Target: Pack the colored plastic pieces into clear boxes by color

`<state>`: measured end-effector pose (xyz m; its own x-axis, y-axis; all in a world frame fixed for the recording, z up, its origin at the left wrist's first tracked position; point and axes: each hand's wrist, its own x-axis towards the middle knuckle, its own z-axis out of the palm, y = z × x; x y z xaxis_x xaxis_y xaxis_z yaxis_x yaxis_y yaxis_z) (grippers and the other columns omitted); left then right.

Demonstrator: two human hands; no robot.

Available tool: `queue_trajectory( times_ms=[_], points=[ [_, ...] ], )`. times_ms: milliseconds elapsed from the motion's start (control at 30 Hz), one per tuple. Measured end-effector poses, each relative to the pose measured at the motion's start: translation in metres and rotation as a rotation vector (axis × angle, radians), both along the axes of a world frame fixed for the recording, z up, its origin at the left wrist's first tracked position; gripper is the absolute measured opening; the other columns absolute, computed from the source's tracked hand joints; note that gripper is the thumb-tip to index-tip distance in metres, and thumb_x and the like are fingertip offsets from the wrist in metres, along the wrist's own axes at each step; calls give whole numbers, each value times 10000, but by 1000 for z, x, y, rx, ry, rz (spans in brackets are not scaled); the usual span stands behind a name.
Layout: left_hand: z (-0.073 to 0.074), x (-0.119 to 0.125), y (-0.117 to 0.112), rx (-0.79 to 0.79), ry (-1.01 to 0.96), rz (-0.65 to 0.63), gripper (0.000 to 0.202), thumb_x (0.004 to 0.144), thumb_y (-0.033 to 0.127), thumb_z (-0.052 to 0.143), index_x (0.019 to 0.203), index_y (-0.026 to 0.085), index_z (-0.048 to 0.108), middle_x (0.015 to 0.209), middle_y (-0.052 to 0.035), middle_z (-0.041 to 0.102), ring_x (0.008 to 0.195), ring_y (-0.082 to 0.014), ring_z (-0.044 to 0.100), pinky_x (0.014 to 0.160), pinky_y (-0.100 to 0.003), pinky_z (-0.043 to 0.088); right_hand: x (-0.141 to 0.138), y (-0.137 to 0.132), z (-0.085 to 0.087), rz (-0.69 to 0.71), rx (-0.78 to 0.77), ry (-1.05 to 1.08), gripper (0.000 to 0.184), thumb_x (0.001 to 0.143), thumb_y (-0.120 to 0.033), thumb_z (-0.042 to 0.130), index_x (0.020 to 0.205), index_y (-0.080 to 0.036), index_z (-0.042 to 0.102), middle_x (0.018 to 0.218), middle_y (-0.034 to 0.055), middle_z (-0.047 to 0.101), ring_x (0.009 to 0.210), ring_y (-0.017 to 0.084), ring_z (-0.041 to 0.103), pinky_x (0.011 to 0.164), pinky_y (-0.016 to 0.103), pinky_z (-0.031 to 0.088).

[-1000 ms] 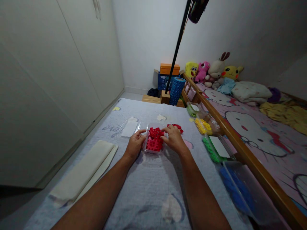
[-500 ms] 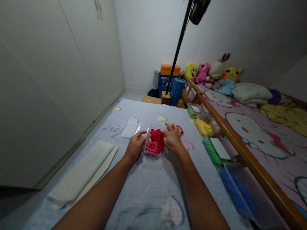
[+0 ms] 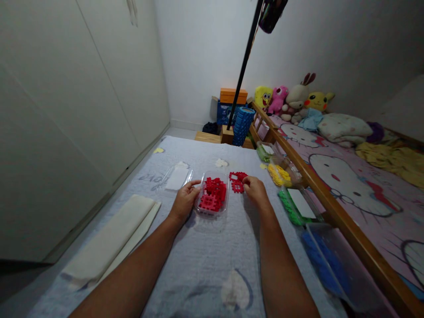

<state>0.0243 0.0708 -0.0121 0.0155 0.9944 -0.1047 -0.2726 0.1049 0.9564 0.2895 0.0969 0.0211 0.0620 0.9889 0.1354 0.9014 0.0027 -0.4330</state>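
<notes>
In the middle of the cloth sits a clear plastic box (image 3: 212, 213) holding a heap of red interlocking toy blocks (image 3: 212, 194). My left hand (image 3: 184, 199) grips its left rim, thumb and fingers closed on the edge. Just right of the box lie several flat red blocks with notched edges and window holes (image 3: 237, 187). At their right side my right hand (image 3: 255, 191) is closed in a pinch on one of these red blocks; its fingertips partly cover it. A clear lid with a white label (image 3: 178, 178) rests left of the box.
Along the right edge stand clear boxes with yellow blocks (image 3: 278, 175), green blocks (image 3: 290, 206) and blue blocks (image 3: 326, 260), beside a wooden bed rail (image 3: 318, 194). A folded cream cloth (image 3: 115, 238) lies at left. A black pole (image 3: 243, 66) rises behind the far edge.
My right hand has moved right, off the box's right side, to the loose red blocks, uncovering them. My left hand stays at the box. The view has shifted slightly.
</notes>
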Motion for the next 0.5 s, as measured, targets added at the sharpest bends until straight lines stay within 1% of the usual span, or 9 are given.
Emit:
queue_trajectory(
  times_ms=[33,100,167,200,267,367,500],
  points=[
    [0,0,0,1,5,5,516,679,421,754,1096,133,658,550,75,525,466,-83,472,469,-187,357,0,0,-3,-5,-29,-32,192,816,-121,546,891,-162,719,933,76,708,874,194,629,803,287,437],
    [0,0,1,3,8,9,514,676,416,759,1092,130,661,542,80,507,462,-80,456,466,-185,348,-3,-2,-9,-12,-53,-74,154,814,-187,609,925,-154,710,934,85,699,861,199,622,768,285,428],
    [-1,0,1,0,4,2,521,677,414,758,1103,131,657,547,78,511,467,-82,461,469,-185,347,-9,-3,-13,-22,-45,-100,217,794,-249,669,986,-153,696,985,95,682,871,196,611,760,279,423],
    [-1,0,1,-3,0,-2,526,677,415,758,1108,132,654,551,76,516,471,-85,468,471,-186,349,-11,-3,-15,-20,-44,-113,238,780,-253,687,997,-154,690,1009,96,671,881,191,605,762,273,419],
    [-2,0,1,-3,-4,-5,526,680,420,756,1110,136,651,550,78,511,472,-86,470,472,-186,348,-15,-3,-17,5,-62,-135,205,767,-215,687,963,-157,688,1010,88,656,889,177,593,764,259,409],
    [-3,-1,1,17,0,-5,504,695,418,751,1101,137,650,558,80,510,473,-82,462,475,-185,350,-17,-2,-18,82,-96,-145,116,786,-140,634,886,-157,689,932,62,648,874,161,577,759,244,388],
    [-2,-1,1,13,3,-14,506,694,412,753,1107,141,644,591,65,553,492,-89,491,481,-189,361,-17,-2,-17,147,-87,-143,95,794,-109,616,842,-145,690,893,53,630,838,147,557,754,239,376]
  ],
)
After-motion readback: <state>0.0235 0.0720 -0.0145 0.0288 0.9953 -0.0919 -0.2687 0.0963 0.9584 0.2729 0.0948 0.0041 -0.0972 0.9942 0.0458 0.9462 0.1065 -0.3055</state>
